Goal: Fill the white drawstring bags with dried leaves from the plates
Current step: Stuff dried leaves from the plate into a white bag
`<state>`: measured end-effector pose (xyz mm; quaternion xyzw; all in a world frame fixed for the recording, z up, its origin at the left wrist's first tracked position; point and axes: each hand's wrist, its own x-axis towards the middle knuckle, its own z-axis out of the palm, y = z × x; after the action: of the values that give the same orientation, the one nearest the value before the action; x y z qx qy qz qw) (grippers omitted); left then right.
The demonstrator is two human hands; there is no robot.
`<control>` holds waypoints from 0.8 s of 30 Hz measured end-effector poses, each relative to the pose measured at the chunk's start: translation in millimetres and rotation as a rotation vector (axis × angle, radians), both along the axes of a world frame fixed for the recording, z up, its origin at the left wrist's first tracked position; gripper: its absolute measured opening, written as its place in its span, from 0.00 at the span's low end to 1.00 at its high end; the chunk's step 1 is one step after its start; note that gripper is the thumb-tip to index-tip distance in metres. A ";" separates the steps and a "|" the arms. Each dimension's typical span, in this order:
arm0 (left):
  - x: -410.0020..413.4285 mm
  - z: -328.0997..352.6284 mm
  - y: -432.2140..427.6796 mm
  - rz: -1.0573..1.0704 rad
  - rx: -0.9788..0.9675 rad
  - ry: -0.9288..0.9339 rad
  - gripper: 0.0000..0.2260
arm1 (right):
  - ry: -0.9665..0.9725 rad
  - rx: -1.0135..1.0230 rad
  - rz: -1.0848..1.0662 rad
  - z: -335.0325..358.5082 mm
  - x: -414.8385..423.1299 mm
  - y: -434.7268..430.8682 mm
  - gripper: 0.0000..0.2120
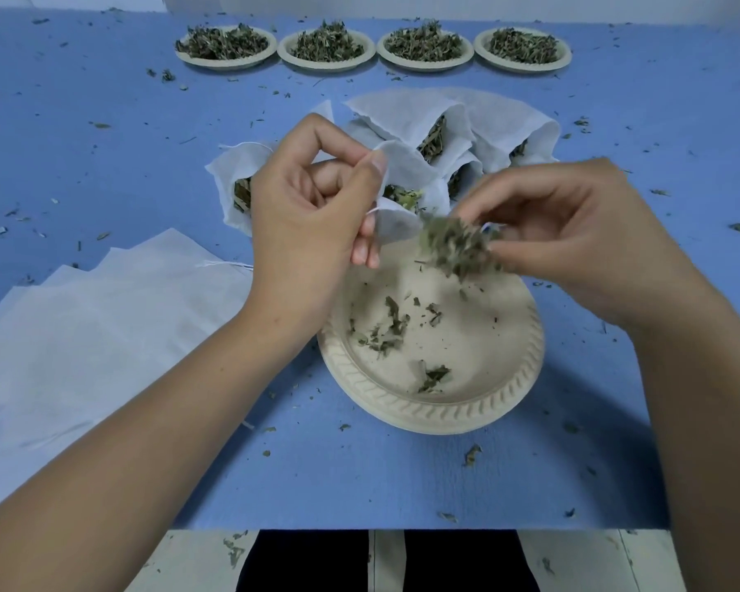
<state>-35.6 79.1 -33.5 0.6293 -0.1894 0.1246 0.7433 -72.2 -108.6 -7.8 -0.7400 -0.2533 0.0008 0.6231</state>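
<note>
Fingers of left hand [304, 207] pinching white bag [402, 173] open, right hand [573, 232] pinching dried leaves [458, 249] above plate [445, 414]

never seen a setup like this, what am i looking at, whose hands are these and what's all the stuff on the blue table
There is no machine here. The single picture comes from a camera worn on a person's head, looking down at their own two bare hands. The left hand pinches a white drawstring bag open. The right hand pinches a clump of dried leaves close to the bag's mouth. Under the hands sits a plate with only a few leaf scraps left. Behind lie filled bags, and four full plates line the far edge. Flat empty bags lie at the left. Leaf crumbs are scattered over the blue table.
</note>
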 end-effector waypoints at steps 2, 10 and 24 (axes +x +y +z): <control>-1.1 0.0 -1.3 -0.016 0.030 -0.002 0.10 | -0.097 0.131 -0.056 -1.5 2.5 2.1 0.10; -3.5 -0.5 -3.1 -0.064 0.087 -0.008 0.10 | -0.399 -0.137 -0.286 -15.0 7.8 11.6 0.15; -7.0 -1.7 -5.3 -0.124 0.130 0.015 0.09 | -0.566 -0.194 -0.450 -22.6 5.4 24.9 0.11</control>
<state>-42.6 73.9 -35.2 0.6643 -0.2301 0.0612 0.7085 -66.8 -83.6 -30.3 -0.8038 -0.2453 -0.3167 0.4398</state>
